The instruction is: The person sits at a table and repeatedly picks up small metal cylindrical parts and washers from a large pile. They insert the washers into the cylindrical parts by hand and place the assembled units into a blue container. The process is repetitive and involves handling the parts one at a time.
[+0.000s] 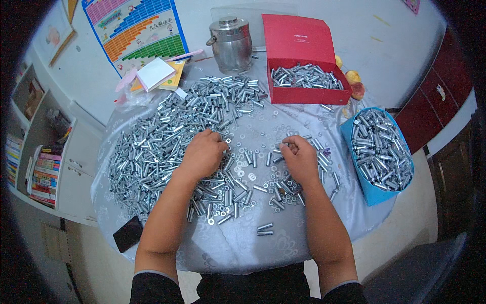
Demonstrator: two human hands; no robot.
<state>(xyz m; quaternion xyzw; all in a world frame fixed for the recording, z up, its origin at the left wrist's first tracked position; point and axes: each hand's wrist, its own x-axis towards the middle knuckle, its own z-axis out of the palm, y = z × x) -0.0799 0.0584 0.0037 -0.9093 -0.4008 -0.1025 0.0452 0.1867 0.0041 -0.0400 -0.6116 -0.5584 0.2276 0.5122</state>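
Note:
A wide heap of silvery metal sleeve-like bolts (147,147) spreads over the left and middle of the table. At its inner edge is my left hand (203,152), fingers curled down and drawn together among the pieces; what they hold is hidden. My right hand (300,158) is right of the middle, thumb and fingers pinched close beside a small metal cylinder (277,151). Whether it grips a piece is too small to make out. Small washers (251,177) and loose cylinders lie between and below the hands. Two more cylinders (265,229) rest nearer to me.
An open red box (309,96) full of metal pieces stands at the back right. Right of it is a blue bin (377,195), also filled. A steel pot (232,48), notepads (156,74) and a dark phone (128,234) sit around the table's rim.

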